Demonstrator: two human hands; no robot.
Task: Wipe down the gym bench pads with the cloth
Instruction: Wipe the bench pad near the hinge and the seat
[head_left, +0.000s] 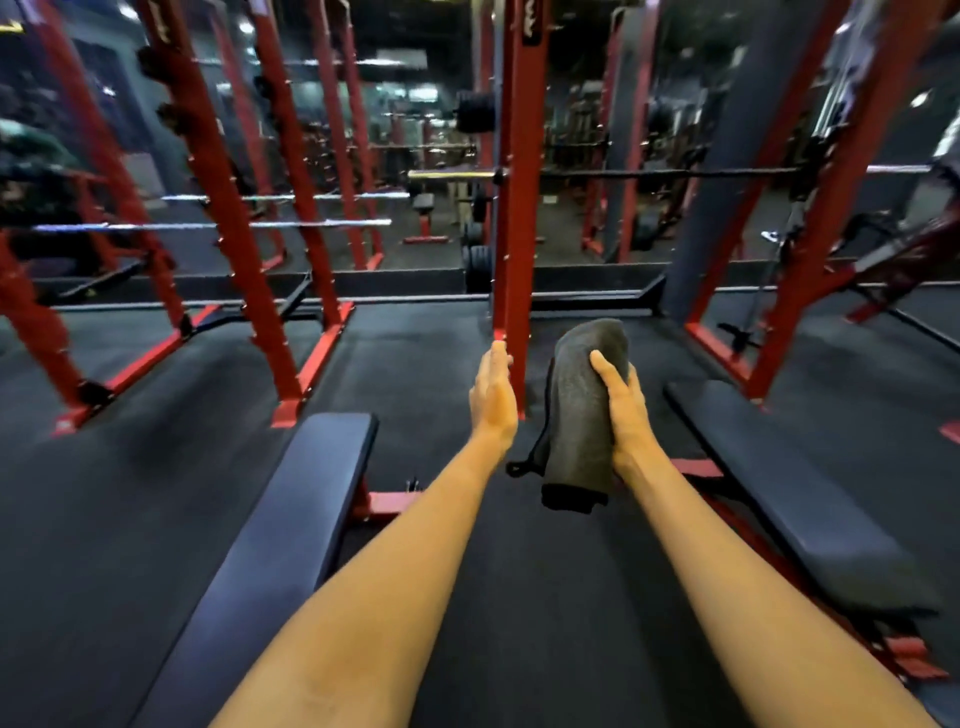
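— Where's the cloth (576, 415)?
— Gripped in the right hand (626, 410), in the air between the left pad (291, 519) and the right pad (779, 493). The left hand (493, 397) is flat and holds nothing.
— Wiping yet?
— Seemingly not; the cloth touches neither pad. Next it needs lowering onto one.

We look across dark rubber flooring (156, 467) toward a row of red power racks (223, 208), whose slanted uprights end in red base plates. A central red upright (519, 208) stands straight ahead. A steel barbell (270, 224) rests across the racks. Black weight plates (478, 267) sit beside the upright's foot, and ceiling lights (423, 93) glow in the dim, blurred background.
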